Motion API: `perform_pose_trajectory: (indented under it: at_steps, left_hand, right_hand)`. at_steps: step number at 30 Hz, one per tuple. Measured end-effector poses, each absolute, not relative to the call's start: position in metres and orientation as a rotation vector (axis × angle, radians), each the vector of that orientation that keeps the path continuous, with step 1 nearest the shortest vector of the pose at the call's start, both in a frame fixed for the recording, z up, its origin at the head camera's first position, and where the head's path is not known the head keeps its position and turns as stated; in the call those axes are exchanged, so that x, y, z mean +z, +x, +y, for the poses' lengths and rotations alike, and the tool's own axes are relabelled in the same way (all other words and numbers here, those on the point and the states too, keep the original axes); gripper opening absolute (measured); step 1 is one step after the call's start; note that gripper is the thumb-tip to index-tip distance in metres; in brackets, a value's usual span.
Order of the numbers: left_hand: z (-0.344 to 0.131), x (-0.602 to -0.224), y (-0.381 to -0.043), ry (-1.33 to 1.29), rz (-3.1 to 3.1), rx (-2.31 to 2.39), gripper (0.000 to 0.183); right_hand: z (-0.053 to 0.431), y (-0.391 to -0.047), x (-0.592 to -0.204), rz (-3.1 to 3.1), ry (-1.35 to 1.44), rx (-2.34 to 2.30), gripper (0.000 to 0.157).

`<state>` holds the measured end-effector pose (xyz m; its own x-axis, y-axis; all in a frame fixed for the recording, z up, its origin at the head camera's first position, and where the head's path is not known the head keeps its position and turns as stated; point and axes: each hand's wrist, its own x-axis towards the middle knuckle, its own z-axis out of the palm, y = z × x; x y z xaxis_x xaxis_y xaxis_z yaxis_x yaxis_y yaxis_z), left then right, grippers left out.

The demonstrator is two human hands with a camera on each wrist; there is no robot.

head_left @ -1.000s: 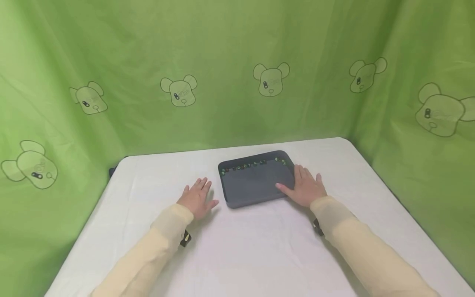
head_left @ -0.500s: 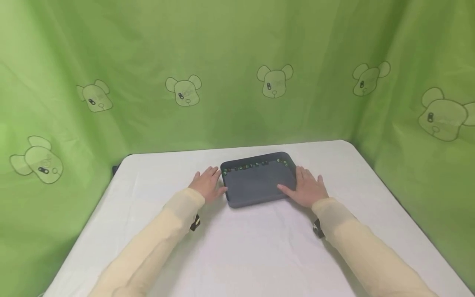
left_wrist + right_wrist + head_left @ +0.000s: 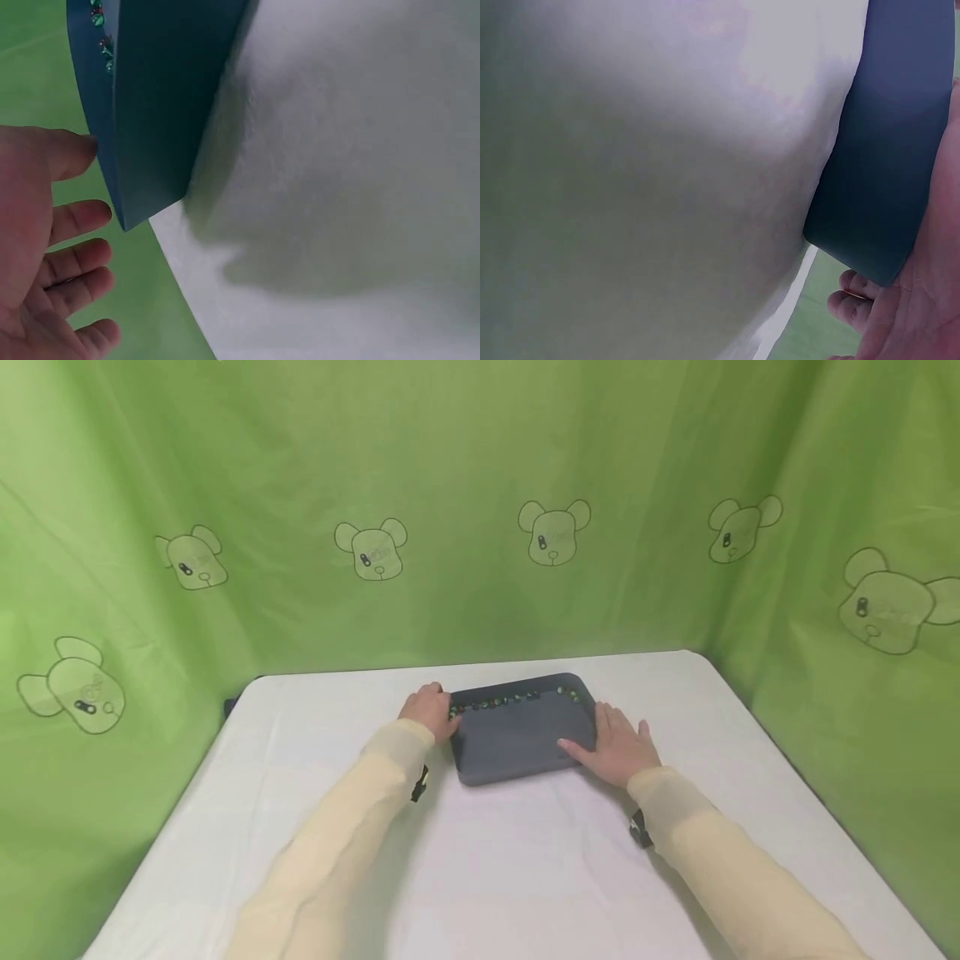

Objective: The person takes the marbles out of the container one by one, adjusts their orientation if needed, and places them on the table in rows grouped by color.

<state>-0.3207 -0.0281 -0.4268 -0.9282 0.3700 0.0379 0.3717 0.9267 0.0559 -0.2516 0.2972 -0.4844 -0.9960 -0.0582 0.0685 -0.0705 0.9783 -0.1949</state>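
A dark grey rectangular tray (image 3: 525,735) lies on the white-covered table, slightly turned. Along its far inner wall sit several small green, red and dark pieces (image 3: 504,701), too small to identify. My left hand (image 3: 430,712) is at the tray's left side, thumb over the rim. In the left wrist view, the left thumb (image 3: 75,154) meets the rim, while the loosely bent fingers (image 3: 82,259) stand apart from the wall. My right hand (image 3: 621,747) holds the right side, thumb inside the rim and fingers along the outer wall; the right wrist view shows its palm (image 3: 937,292) against the tray.
A white cloth (image 3: 480,877) covers the table. Green curtains (image 3: 465,452) with printed bear heads enclose its back and both sides. A dark object (image 3: 230,705) shows at the table's left back edge. Each wrist wears a small black device (image 3: 419,783).
My left hand has moved right and away from me, from beside the tray to its left rim. The right hand has stayed on the tray's right side.
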Motion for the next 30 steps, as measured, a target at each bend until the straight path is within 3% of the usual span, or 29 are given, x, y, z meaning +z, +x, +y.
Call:
perform_pose_trajectory:
  at_steps: [13, 23, 30]
  left_hand:
    - [-0.011, -0.437, -0.346, -0.454, -3.143, 0.005, 0.031]
    - [-0.004, -0.415, -0.353, -0.330, -3.244, -0.141, 0.017]
    - [0.001, -0.426, -0.364, -0.214, -3.280, -0.246, 0.014]
  right_hand:
    - [0.296, -0.253, -0.487, -3.054, 0.102, 0.289, 0.118]
    - [0.297, -0.254, -0.487, -3.032, 0.101, 0.276, 0.117]
    - [0.294, -0.251, -0.485, -3.042, 0.100, 0.286, 0.118]
